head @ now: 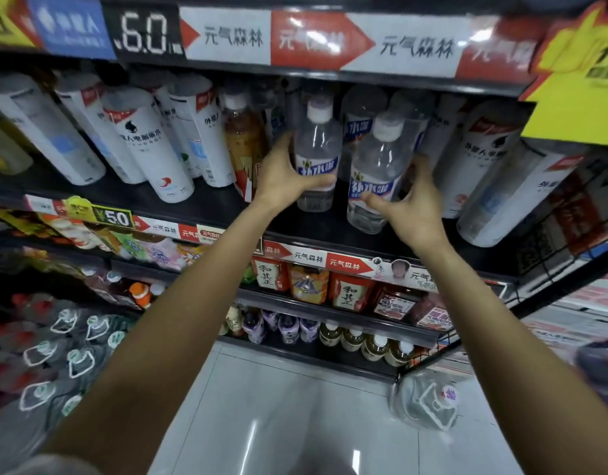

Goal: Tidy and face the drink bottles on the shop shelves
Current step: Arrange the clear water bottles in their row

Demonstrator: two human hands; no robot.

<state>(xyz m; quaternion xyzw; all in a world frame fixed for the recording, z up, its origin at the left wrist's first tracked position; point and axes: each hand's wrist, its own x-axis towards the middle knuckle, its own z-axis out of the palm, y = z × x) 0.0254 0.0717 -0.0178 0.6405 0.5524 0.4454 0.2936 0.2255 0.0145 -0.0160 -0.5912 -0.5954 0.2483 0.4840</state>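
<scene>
Over toward the left end of the shelf (206,204) stand tall white-sleeved bottles (152,149), tilted in the wide view, with an amber tea bottle (242,138) just to their right. Next comes the left hand (283,180), its fingers curled round the lower label of a clear water bottle (317,156) with a white cap, which stands near the shelf's front edge. Just beside it is a second clear water bottle (376,180) of the same kind, and the right hand (415,207) holds this one, thumb across the label and fingers wrapped behind its right side. Further right, near the shelf's right end, stand more white-sleeved bottles (480,159).
</scene>
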